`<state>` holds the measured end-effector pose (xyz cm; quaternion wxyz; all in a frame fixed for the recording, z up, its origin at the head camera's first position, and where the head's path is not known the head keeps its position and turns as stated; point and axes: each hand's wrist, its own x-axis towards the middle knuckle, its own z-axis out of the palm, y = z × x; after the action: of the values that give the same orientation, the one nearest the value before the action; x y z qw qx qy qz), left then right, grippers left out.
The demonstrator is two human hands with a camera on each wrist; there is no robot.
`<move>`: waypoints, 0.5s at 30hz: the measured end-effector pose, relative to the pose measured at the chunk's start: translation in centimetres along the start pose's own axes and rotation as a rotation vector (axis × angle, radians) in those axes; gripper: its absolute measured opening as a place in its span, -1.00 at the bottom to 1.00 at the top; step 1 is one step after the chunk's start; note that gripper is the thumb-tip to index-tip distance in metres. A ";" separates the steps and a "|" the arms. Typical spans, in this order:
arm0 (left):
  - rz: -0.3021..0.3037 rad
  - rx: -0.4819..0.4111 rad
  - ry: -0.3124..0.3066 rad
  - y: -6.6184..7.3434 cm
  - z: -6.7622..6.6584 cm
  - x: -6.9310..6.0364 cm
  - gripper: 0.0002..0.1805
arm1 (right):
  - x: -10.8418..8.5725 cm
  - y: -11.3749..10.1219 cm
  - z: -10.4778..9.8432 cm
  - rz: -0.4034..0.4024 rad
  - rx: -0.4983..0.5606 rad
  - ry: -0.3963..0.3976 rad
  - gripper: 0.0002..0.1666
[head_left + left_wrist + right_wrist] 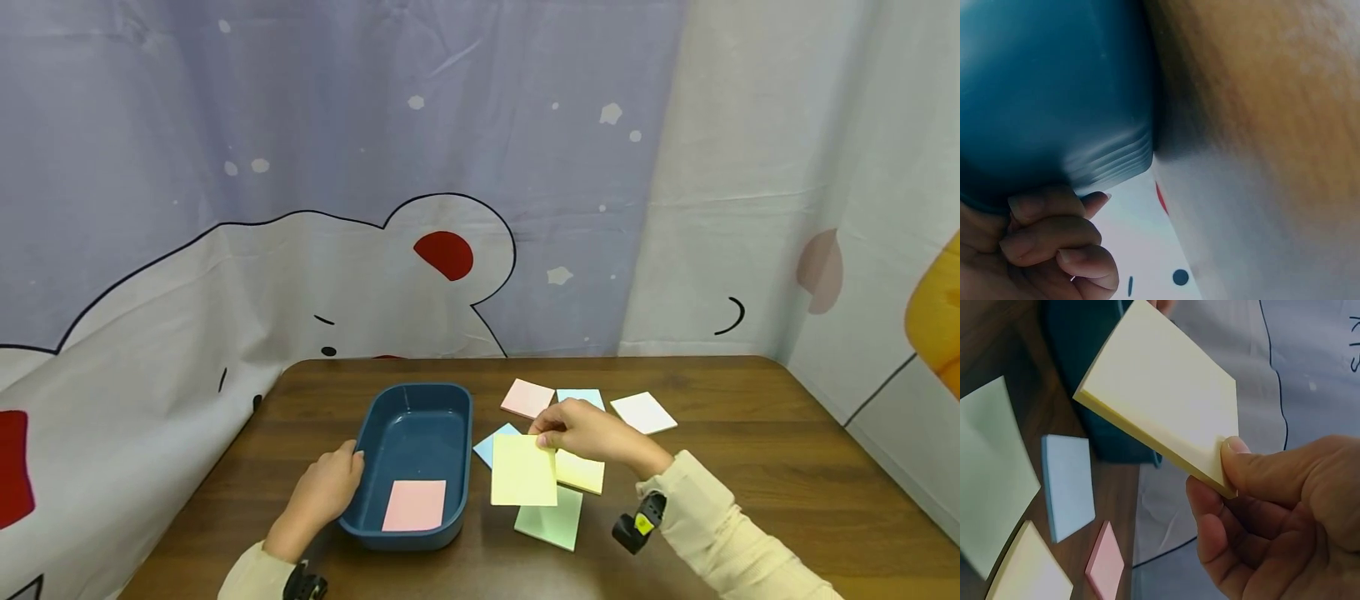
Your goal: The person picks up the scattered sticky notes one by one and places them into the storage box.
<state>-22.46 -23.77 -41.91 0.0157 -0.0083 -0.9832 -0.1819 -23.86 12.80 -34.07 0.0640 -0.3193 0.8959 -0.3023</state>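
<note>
Between thumb and fingers my right hand (592,429) pinches a pale yellow sticky note pad (1160,400) by one corner, raised above the table. My left hand (324,483) grips the left rim of a dark blue plastic bin (416,433); in the left wrist view its fingers (1054,234) curl at the bin's edge. Inside the bin, near its front end, lies a pink sticky note pad (415,505). Under and around my right hand are a green pad (555,521), another yellow pad (581,472) and a blue pad (495,444), partly covered by the held pad.
Farther back on the brown wooden table (750,467) lie a second pink pad (527,397), another blue pad (581,397) partly behind my right hand, and a white pad (643,412). A printed curtain (555,167) hangs behind the table's far edge.
</note>
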 end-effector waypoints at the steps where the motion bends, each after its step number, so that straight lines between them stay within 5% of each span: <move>1: 0.000 0.001 -0.001 0.0 0.0 0.0 -0.54 | 0.3 -0.2 0.1 -0.001 0.001 0.001 -0.86; 15: 0.004 -0.002 0.015 -0.1 0.2 0.1 -0.55 | 4.7 -3.0 2.3 -0.022 0.053 -0.005 -0.84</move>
<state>-22.57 -23.76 -42.09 0.0235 -0.0091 -0.9828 -0.1830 -25.25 6.92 -33.85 0.0713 -0.3281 0.8838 -0.3258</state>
